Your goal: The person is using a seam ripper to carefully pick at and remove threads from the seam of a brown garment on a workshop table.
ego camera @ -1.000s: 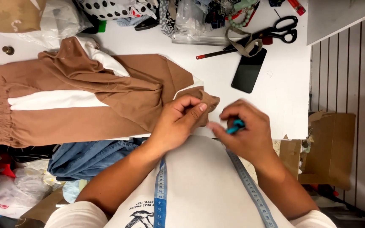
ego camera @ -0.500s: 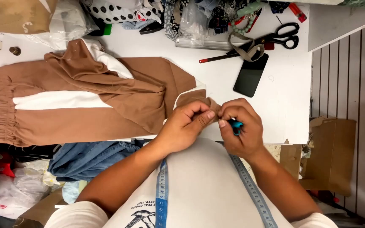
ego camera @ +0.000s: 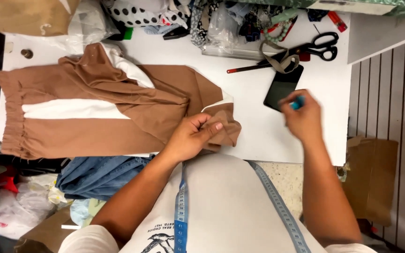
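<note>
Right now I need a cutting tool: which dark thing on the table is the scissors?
The black-handled scissors at the far right edge, not the flat black phone.

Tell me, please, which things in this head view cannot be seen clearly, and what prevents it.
- Small blue tool in the right hand: blurred by motion and mostly covered by the fingers; its kind is unclear.
- Cuff of the brown garment: partly under the left hand.
- Dark phone: its lower corner hidden behind the right hand.
- Clutter at the table's far edge: cut off by the top frame.
</note>
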